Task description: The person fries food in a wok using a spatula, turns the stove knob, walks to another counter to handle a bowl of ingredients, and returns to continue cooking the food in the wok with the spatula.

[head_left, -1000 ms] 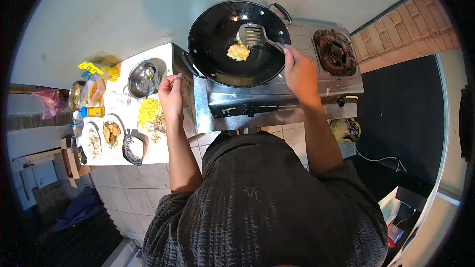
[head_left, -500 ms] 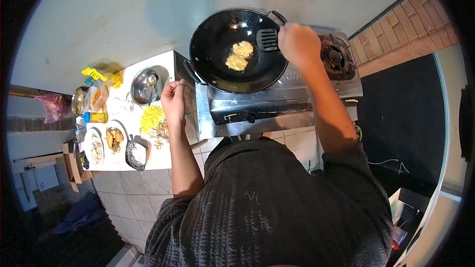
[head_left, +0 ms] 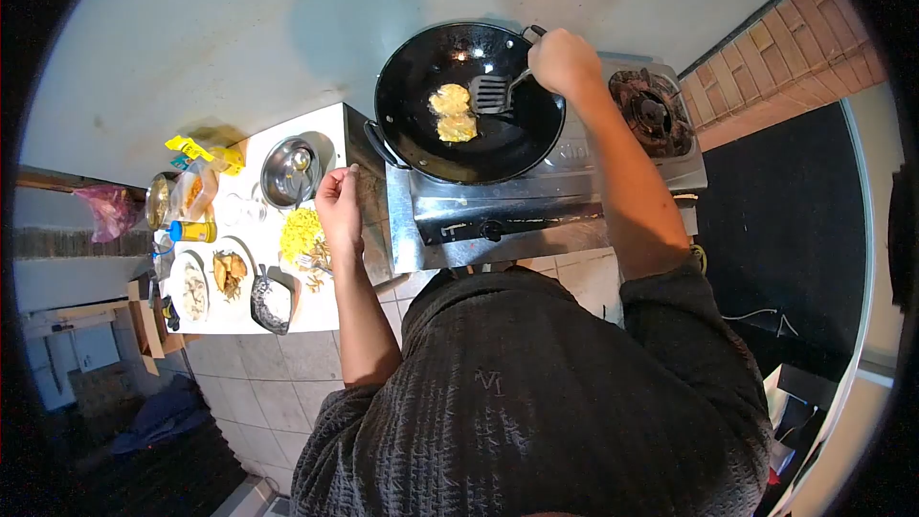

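A black wok (head_left: 512, 148) sits on the steel gas stove (head_left: 555, 206). In it lie two golden, battered fried pieces (head_left: 453, 115), touching each other. My right hand (head_left: 565, 62) grips the handle of a black slotted spatula (head_left: 491, 94). The spatula's blade is inside the wok, at the right edge of the upper piece. My left hand (head_left: 338, 206) hovers left of the wok, near its side handle, over the edge of the white table. Its fingers are curled in with the thumb alongside, and nothing shows in them.
On the white table (head_left: 311, 311) stand a steel bowl (head_left: 280, 182), a pile of yellow food (head_left: 300, 233), a plate of browned food (head_left: 230, 273), a small dark pan with white powder (head_left: 272, 302) and a yellow jar (head_left: 196, 232). A second burner (head_left: 649, 115) is at the right.
My right hand and the spatula have shifted left, bringing the blade against the fried pieces. The pieces have moved slightly left in the wok. My left hand stays nearly where it was.
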`<state>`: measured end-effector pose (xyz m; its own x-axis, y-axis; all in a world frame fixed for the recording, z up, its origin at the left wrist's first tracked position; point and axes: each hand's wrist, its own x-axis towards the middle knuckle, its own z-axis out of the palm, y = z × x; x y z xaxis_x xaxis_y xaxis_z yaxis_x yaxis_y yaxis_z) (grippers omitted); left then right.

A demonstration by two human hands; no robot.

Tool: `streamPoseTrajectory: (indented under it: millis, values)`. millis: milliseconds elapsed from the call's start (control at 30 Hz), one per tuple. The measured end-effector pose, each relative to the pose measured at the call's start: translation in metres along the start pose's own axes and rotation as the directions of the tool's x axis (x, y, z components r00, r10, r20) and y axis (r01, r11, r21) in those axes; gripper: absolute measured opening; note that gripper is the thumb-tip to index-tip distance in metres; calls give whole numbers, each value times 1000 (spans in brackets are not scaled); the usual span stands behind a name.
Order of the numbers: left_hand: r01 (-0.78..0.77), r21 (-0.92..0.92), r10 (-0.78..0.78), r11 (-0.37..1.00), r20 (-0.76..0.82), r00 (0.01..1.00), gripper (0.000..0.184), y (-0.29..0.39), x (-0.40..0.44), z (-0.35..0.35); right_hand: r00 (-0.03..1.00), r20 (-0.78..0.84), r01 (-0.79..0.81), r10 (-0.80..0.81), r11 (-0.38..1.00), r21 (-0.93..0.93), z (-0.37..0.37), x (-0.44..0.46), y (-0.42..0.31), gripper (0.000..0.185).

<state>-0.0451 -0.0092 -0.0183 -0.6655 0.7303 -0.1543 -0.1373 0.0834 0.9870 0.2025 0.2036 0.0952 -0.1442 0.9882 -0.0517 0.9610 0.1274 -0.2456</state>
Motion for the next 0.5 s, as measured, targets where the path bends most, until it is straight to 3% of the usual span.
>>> streamPoseTrajectory:
  millis: [267,400,500]
  values:
    - [2,5,-2,1000,18,1000,10,5,0,0,998,15,54,-54,999,-5,-6,8,9,29]
    - [5,20,-6,1000,36,999,10,5,2,4,989,104,103,-106,994,34,14,33,24,30]
    - [-84,53,84,995,9,996,12,2,3,7,985,88,142,-147,988,57,20,36,30,32]
